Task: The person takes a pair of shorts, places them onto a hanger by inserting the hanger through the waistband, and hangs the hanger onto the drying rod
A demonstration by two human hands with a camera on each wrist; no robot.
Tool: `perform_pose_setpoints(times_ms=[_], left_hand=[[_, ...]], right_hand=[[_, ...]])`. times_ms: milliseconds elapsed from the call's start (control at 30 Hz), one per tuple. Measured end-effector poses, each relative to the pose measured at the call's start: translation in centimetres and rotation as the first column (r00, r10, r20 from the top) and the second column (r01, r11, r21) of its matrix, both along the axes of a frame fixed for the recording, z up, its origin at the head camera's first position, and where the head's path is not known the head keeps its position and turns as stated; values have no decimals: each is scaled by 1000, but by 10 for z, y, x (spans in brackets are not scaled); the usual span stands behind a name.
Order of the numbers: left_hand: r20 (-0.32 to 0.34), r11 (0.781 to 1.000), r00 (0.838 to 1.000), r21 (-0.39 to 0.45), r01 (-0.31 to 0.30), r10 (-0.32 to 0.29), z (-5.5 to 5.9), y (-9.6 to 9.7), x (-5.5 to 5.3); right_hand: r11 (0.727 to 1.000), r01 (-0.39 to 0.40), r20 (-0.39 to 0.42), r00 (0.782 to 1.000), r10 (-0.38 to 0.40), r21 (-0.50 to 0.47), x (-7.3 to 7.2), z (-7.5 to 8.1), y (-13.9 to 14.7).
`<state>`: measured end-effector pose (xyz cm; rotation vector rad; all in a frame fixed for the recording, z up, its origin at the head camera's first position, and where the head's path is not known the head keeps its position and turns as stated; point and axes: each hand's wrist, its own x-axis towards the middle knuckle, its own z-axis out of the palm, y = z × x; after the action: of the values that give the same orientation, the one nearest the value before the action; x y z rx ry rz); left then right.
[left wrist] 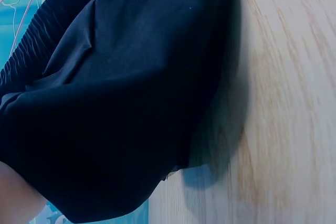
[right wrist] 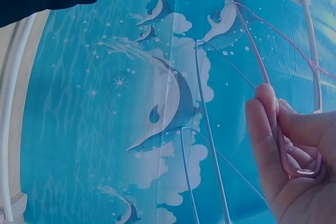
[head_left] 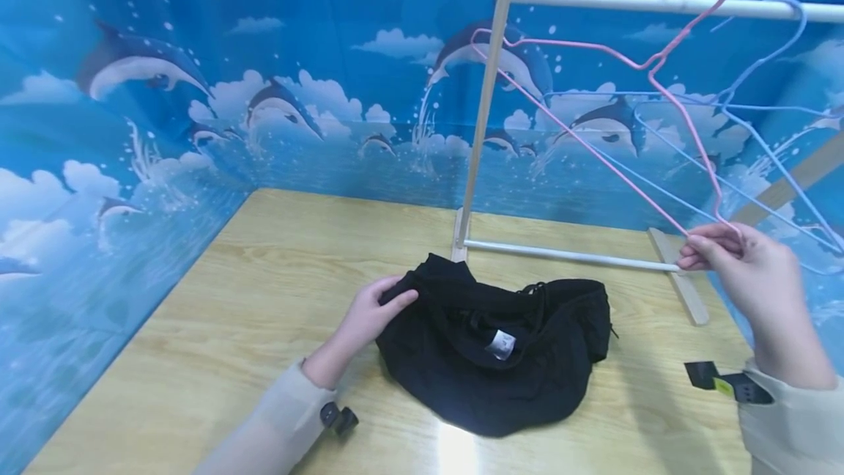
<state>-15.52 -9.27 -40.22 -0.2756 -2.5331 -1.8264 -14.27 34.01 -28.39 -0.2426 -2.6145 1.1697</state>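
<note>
Black shorts (head_left: 488, 394) lie bunched on the table, with a gathered elastic waistband (left wrist: 39, 40), a drawstring and a white label (head_left: 502, 344) showing. My left hand (head_left: 372, 314) grips their left end at the waistband, thumb on top and the other fingers hidden behind the cloth. Held in my right hand (head_left: 758, 262) is the lower right corner of a pink hanger (head_left: 587, 141); fingers and thumb curl round the wire in the right wrist view. The hanger's hook overlaps the rack's top rail, its frame tilted toward me.
A rack with a white top rail (head_left: 593, 0), wooden posts (head_left: 484, 116) and a lower bar (head_left: 567, 253) stands at the back right. A blue hanger (head_left: 765, 138) hangs there, beside the pink one. Behind the wooden table (head_left: 264, 277) is a dolphin-print curtain (head_left: 277, 20).
</note>
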Motion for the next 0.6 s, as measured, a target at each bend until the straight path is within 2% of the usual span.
perform_pose_setpoints(times_ms=[200,367,600], left_hand=[[11,1000,1000,3,3,-3,-1,1,0],[19,1000,1000,2,3,-3,-1,2,0],[15,1000,1000,-13,6,-6,-2,3,-1]], right_hand=[[997,8,-3,1000,-8,77,4,-4,2],[991,-15,-10,1000,16,131,6,-9,5],[989,-41,-27,999,46,139,11,-13,9]])
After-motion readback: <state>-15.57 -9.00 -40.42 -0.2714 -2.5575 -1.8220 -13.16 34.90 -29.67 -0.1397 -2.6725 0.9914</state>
